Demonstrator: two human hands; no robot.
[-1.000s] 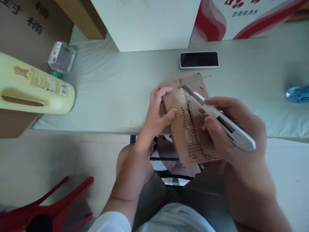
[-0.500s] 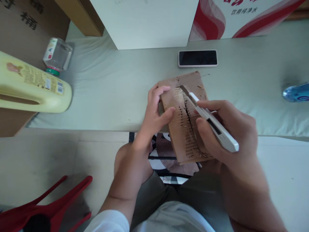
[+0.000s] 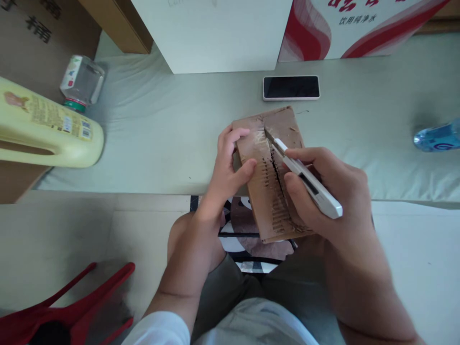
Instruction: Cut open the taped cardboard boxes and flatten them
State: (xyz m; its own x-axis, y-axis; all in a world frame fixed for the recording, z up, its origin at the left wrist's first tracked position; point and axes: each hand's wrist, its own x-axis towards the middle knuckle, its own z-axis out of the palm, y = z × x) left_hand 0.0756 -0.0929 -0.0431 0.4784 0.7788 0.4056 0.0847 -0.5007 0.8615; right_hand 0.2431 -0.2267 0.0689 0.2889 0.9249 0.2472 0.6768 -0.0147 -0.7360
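Note:
A small brown cardboard box (image 3: pixel 257 191) lies tilted at the front edge of the cloth-covered surface, above my lap. Its top face has a dark lengthwise slit and rows of torn, ridged cuts. My left hand (image 3: pixel 230 165) grips the box's left side, fingers at the far corner and thumb on top. In my right hand (image 3: pixel 330 191) is a white utility knife (image 3: pixel 311 183), held at a slant with the blade out. The blade's tip touches the top face near the far end of the slit. My right hand hides the box's near right part.
Beyond the box lies a phone (image 3: pixel 291 88), with white cartons (image 3: pixel 219 38) behind. At left are a yellow jug (image 3: pixel 72 143) and a clear bottle (image 3: pixel 84 79); a blue bottle (image 3: pixel 438 137) lies at right. A red chair (image 3: pixel 89 302) stands on the floor at lower left.
The knife tip has shifted slightly left and its handle has swung a little left with my right hand. The whole view has moved slightly; my left hand keeps its hold on the box.

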